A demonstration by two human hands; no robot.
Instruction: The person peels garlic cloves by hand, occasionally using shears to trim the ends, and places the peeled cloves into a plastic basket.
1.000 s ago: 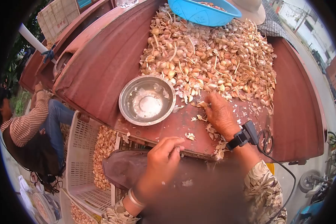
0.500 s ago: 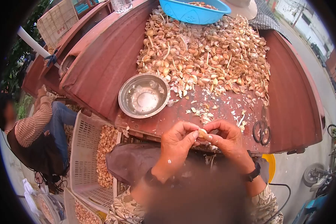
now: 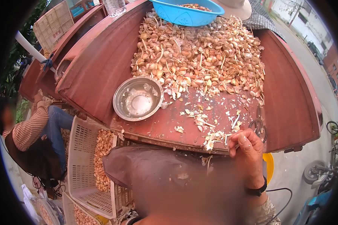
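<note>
Head view: I count one main heap of garlic cloves (image 3: 199, 56), its cloves too many to number; one metal bowl (image 3: 138, 99) holding pale skins; one blue basin (image 3: 186, 12) at the heap's far edge; and two crates of cloves (image 3: 87, 161) at lower left. One pair of dark scissors (image 3: 257, 127) lies partly behind my right hand (image 3: 251, 148). That hand is narrow, fingers curled together at the near edge beside peelings (image 3: 213, 138); I cannot tell whether it grips anything. My left hand is out of sight.

The heap lies on the far half of the table, its long axis left to right; individual cloves point every way. The red table (image 3: 157, 129) is scuffed, its sides curving up. The site is outdoors: a seated co-worker (image 3: 30, 131) at left, a street (image 3: 298, 45) at right.
</note>
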